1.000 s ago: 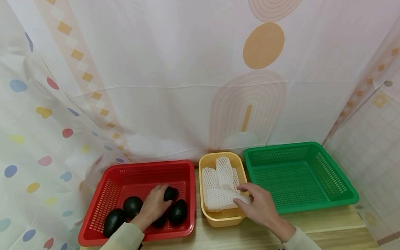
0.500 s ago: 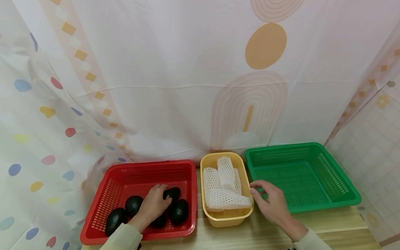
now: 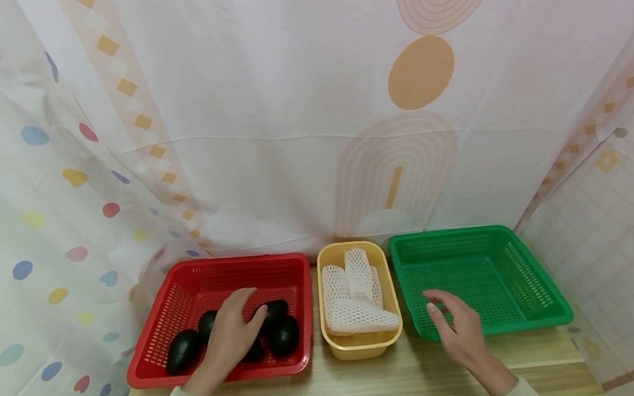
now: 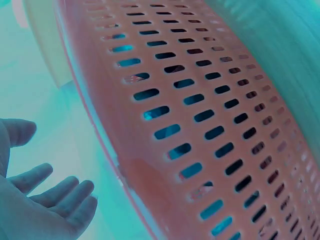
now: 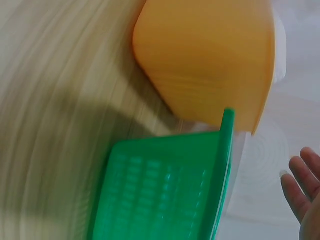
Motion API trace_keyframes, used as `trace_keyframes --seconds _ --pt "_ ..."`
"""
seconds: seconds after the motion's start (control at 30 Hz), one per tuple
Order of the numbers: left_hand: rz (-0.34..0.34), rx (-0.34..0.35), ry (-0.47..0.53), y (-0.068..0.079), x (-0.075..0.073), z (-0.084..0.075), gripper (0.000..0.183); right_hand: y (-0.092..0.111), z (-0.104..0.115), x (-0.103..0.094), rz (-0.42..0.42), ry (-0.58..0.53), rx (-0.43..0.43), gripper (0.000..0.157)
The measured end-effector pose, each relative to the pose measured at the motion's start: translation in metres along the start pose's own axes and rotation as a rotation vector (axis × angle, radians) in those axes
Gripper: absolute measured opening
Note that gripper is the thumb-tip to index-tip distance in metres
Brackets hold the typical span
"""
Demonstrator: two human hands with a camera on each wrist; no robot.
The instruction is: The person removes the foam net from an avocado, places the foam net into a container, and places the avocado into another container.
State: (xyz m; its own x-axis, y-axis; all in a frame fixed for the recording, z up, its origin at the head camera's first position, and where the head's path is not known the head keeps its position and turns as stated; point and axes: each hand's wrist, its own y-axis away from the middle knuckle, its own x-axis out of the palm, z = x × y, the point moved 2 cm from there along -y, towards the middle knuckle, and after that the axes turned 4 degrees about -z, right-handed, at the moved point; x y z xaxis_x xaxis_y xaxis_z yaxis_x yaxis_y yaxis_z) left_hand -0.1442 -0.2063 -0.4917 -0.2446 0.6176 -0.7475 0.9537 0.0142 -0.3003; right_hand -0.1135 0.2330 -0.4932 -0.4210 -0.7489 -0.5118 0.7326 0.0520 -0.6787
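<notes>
My left hand [image 3: 229, 333] hovers over the red basket [image 3: 142, 375], its fingers relaxed and holding nothing. Several dark avocados lie in this basket; one avocado [image 3: 276, 310] sits just right of the thumb, another avocado [image 3: 182, 351] at the lower left. The hand partly hides others. In the left wrist view, the left hand [image 4: 47, 200] is beside the basket's slotted wall [image 4: 210, 115] with fingers loosely spread. Over the near left rim of the green basket [image 3: 537, 324], my right hand [image 3: 458, 328] hangs with loosely bent, bare fingers. The right wrist view catches only its fingers [image 5: 305, 175].
Between the two baskets stands a yellow bin [image 3: 359, 351] with several white foam net sleeves [image 3: 362, 316] in it. All three containers rest on a wooden table [image 3: 372, 388]. Behind them hangs a patterned curtain [image 3: 273, 188].
My right hand has moved right, away from the foam net sleeves, to over the green basket's edge. My left hand has let go of the avocado and drawn back slightly toward me.
</notes>
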Motion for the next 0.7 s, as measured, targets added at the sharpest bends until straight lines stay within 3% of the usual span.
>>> trace_keyframes --seconds 0.17,0.33,0.5,0.7 --pt "-0.108 0.116 -0.062 0.014 -0.008 -0.004 0.057 0.008 -0.006 -0.014 -0.014 0.055 -0.003 0.037" --pt "-0.173 0.219 -0.128 0.029 -0.014 -0.007 0.062 0.018 -0.014 -0.025 0.009 0.11 0.022 0.044" --pt "-0.175 0.29 -0.209 0.044 -0.015 -0.008 0.068 0.029 -0.024 -0.033 0.054 0.14 0.004 0.059" --pt "-0.126 0.267 -0.272 0.059 -0.013 -0.005 0.068 0.04 -0.034 -0.042 0.148 0.248 0.007 0.076"
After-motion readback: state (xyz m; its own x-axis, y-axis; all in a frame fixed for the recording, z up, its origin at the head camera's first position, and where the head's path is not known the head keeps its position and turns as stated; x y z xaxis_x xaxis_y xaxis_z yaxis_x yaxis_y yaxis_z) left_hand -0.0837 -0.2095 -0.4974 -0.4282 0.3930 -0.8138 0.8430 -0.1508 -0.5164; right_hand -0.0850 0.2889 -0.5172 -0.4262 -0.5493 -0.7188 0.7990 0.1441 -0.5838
